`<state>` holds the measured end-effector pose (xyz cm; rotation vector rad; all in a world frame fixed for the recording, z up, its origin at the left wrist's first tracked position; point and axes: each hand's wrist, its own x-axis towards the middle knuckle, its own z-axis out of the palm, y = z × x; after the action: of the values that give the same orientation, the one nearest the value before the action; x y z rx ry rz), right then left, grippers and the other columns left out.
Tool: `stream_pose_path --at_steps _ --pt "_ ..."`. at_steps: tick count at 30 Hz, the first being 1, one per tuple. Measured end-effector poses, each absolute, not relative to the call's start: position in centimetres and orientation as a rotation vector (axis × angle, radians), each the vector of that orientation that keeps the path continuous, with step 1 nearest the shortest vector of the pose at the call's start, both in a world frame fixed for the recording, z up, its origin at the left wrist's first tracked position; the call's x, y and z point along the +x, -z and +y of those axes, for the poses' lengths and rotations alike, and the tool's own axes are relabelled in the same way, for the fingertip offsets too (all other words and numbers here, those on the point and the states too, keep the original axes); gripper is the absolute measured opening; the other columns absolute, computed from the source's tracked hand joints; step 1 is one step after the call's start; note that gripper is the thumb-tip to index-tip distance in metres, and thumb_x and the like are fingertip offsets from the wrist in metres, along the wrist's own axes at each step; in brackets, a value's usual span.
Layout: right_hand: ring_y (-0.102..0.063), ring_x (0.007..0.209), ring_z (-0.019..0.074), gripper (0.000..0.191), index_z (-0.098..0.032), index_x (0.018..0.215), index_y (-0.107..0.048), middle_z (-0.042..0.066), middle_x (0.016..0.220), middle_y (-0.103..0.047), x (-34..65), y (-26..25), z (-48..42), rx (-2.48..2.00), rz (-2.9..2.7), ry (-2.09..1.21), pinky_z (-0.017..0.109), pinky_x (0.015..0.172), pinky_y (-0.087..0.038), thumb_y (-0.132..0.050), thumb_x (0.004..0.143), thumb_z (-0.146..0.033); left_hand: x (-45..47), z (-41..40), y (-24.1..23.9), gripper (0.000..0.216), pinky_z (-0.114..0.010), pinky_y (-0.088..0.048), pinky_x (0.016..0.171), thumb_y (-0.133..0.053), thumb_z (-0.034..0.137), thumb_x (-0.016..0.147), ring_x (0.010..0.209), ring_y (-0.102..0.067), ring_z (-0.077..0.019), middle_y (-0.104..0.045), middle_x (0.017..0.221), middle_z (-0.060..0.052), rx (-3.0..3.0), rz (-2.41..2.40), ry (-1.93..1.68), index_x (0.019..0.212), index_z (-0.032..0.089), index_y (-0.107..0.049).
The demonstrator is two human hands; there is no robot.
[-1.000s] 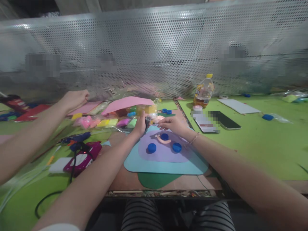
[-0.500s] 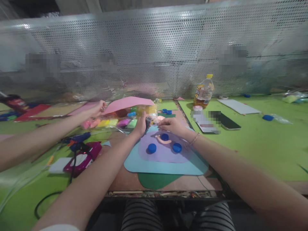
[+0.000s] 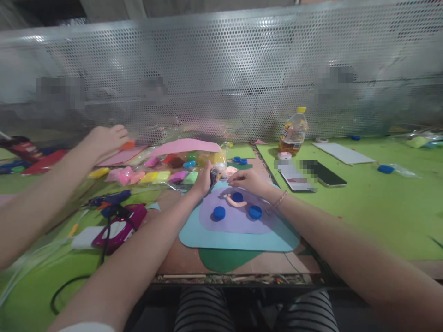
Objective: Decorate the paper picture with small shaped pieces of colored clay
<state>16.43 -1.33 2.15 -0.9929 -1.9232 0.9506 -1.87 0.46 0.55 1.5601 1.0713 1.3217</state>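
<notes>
Co-worker's hand: one (image 3: 107,140), hovering beside one orange packet (image 3: 128,145).
Glue gun: one, blue (image 3: 114,197), lying behind one magenta device (image 3: 119,228) (a small red light is glowing on it).
Soft coloured packets: at least seven (image 3: 177,176), forming a row.
Left hand: one (image 3: 203,181), standing on edge with its thumb pointing up; one dark object (image 3: 213,176) is showing against its inner side, but whether the fingers are gripping it I cannot tell.
Peach lump: one (image 3: 230,172), sitting between the two hands.
Blue caps: three (image 3: 219,212) are resting on the purple sheet (image 3: 238,223), two more (image 3: 243,161) farther back.
Peach strip: one, curved (image 3: 238,203), lying among the three caps.
Right hand: one (image 3: 247,179), thumb and fingertips meeting in a pinch near the lump; anything between them is too small to tell.
Bottle: one (image 3: 293,131), standing upright.
Phones: two (image 3: 327,174), lying side by side.
</notes>
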Motion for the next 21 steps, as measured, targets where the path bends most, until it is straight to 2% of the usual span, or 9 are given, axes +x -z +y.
stream_pose_path --at_steps 8,17,21 --pt "-0.064 0.077 0.0151 0.009 -0.015 0.075 -0.070 0.003 0.081 -0.070 16.48 -1.72 -0.86 -1.057 -1.989 -0.888 0.023 0.070 -0.049 -0.063 0.070 -0.013 -1.92 0.54 -0.33 0.060 -0.022 -0.033 0.042 -0.021 0.062 0.086 0.039 -0.042 -0.0089 -0.046 0.044 0.001 1.598 1.092 -1.334 0.062 0.017 -0.053" --pt "-0.061 0.067 0.0119 0.006 -0.014 0.072 -0.064 0.001 0.071 -0.067 16.53 -1.90 -1.31 -1.032 -1.932 -0.958 0.021 0.063 -0.047 -0.061 0.068 -0.011 -2.01 0.70 -0.23 0.060 -0.022 -0.034 0.042 -0.022 0.061 0.086 0.039 -0.043 -0.0087 -0.047 0.045 0.001 1.615 1.119 -1.311 0.059 0.017 -0.052" --pt "-0.059 0.064 0.0117 0.002 -0.015 0.070 -0.062 0.000 0.067 -0.064 16.54 -1.50 -1.09 -1.001 -2.001 -0.872 0.021 0.061 -0.046 -0.061 0.069 -0.014 -1.94 0.71 -0.24 0.060 -0.022 -0.033 0.042 -0.022 0.061 0.087 0.039 -0.042 -0.0088 -0.047 0.044 0.001 1.608 1.109 -1.313 0.063 0.017 -0.055"
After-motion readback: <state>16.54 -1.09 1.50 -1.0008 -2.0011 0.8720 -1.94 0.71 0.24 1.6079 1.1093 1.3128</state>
